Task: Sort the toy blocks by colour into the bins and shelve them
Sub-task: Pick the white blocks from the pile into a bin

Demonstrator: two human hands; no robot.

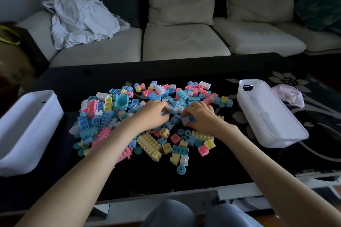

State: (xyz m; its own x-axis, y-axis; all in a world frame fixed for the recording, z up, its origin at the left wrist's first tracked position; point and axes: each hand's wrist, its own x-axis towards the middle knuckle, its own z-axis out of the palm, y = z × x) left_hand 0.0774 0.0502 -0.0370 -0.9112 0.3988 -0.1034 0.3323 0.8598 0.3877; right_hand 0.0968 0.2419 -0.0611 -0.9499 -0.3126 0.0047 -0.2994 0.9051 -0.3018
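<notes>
A heap of pastel toy blocks (147,116), blue, pink, yellow and white, covers the middle of the black table (184,178). My left hand (154,113) lies in the heap's centre, fingers curled on small blue blocks. Just to its right, my right hand (201,118) pinches a blue block (191,118) beside a white one. A white bin (27,131) stands at the table's left end. A second white bin (267,116) stands at the right; what it holds is unclear.
A grey sofa (175,42) with cushions runs behind the table, a crumpled white cloth (81,20) on its left seat. A small bag with white pieces (289,96) lies beyond the right bin. My knees (184,214) are at the table's near edge.
</notes>
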